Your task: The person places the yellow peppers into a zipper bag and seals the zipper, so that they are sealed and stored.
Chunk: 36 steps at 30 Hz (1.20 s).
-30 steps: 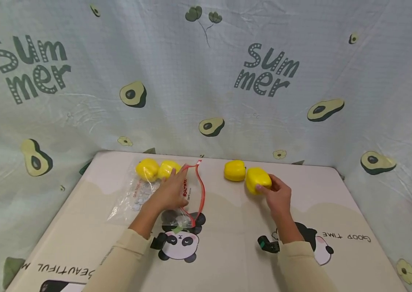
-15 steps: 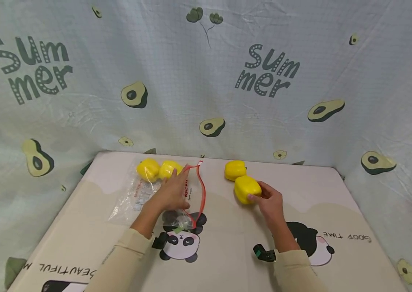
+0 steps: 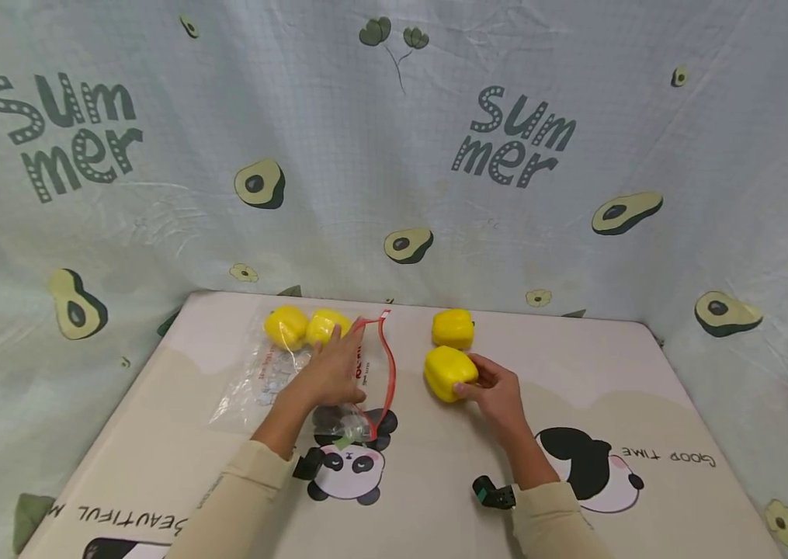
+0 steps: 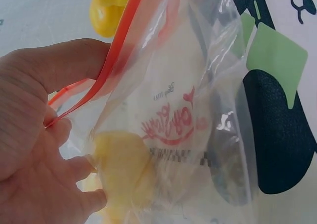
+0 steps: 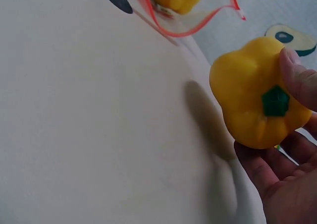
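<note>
My right hand (image 3: 501, 400) pinches a yellow bell pepper (image 3: 448, 374) between thumb and fingers, raised over the table right of the bag. The right wrist view shows this pepper's green stem end (image 5: 275, 101). With fingers spread, my left hand (image 3: 327, 371) lies at the mouth of a clear zip bag (image 4: 173, 120); thumb and fingers press on its red-edged rim (image 3: 391, 373), which gapes to the right. Two yellow bell peppers lie at the bag's far side, one on the left (image 3: 286, 327) and one close by my fingertips (image 3: 326, 326), partly hidden.
Another yellow bell pepper (image 3: 453, 328) lies behind the one in my right hand. A pale table cover (image 3: 428, 481) printed with pandas lies beneath everything. Behind the table's far edge hangs a curtain (image 3: 338, 155) with avocado prints.
My right hand has carried its bell pepper left and toward me, away from beside the other loose pepper and nearer the bag mouth. My left hand and the bag have stayed nearly still.
</note>
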Tool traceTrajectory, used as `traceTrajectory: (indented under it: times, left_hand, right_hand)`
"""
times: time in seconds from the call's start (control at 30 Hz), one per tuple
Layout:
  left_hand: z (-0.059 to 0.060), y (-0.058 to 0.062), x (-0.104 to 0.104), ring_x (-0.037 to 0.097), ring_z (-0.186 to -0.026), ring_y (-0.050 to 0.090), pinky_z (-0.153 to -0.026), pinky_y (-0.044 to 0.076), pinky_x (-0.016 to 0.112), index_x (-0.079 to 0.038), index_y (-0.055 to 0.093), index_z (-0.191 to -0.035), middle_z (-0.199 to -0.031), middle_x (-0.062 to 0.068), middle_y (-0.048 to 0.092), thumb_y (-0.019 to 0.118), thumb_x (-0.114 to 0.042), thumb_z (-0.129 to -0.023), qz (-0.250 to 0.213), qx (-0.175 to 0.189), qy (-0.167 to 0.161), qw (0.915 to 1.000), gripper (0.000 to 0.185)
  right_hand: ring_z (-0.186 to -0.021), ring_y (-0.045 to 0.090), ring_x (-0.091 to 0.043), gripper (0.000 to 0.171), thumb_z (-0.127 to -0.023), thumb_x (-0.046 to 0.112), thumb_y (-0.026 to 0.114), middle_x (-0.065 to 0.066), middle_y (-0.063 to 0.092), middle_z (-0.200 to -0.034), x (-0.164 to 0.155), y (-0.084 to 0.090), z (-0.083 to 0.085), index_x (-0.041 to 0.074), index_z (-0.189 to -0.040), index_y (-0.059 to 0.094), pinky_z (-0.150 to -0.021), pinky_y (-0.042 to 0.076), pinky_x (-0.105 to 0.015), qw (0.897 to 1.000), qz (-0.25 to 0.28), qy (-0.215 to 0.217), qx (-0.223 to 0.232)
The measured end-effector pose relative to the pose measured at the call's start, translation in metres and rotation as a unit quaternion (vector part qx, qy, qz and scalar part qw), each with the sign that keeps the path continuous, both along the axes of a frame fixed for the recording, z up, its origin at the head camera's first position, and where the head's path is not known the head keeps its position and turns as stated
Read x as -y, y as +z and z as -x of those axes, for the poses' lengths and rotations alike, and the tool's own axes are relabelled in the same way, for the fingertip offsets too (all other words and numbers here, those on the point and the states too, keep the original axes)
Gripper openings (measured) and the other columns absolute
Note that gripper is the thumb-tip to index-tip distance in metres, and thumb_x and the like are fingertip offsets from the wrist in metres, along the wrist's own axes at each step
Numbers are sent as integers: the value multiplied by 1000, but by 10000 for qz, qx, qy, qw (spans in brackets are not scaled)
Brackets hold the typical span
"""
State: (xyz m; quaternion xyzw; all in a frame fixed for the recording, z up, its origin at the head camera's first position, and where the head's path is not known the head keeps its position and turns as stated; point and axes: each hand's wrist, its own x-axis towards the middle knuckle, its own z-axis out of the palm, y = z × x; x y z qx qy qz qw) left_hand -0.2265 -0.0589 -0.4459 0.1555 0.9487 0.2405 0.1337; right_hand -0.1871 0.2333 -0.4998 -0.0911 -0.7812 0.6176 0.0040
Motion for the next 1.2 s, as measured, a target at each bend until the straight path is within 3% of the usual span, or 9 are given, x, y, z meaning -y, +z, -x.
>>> traceTrajectory:
  times: [0.23, 0.8, 1.2]
  left_hand:
    - [0, -2, 0, 37, -165, -1, -130, 2, 65, -11, 16, -168, -178, 4, 11, 91, -18, -76, 4, 11, 15, 10000, 119]
    - [-1, -2, 4, 35, -166, -1, -131, 2, 65, -12, 18, -168, -178, 1, 11, 91, -19, -76, 52, 0, -55, 10000, 117]
    - [-6, -1, 8, 39, -165, 1, -129, 1, 68, -10, 18, -168, -178, 1, 11, 89, -11, -74, -160, -101, -172, 9997, 117]
  right_hand:
    - [-134, 61, -34, 60, -87, -1, 78, -20, 62, -148, 14, -5, 1, 2, -145, 59, -113, 52, -33, 9995, 155, 268, -44]
    - [-138, 57, -37, 60, -87, 2, 79, -17, 62, -147, 63, -4, 7, 3, -144, 60, -120, 43, -54, 9937, 197, 1051, -349]
    - [-142, 53, -36, 60, -90, 7, 78, -13, 57, -150, 98, -1, 17, 8, -147, 57, -121, 42, -55, 9863, -149, 1619, -294]
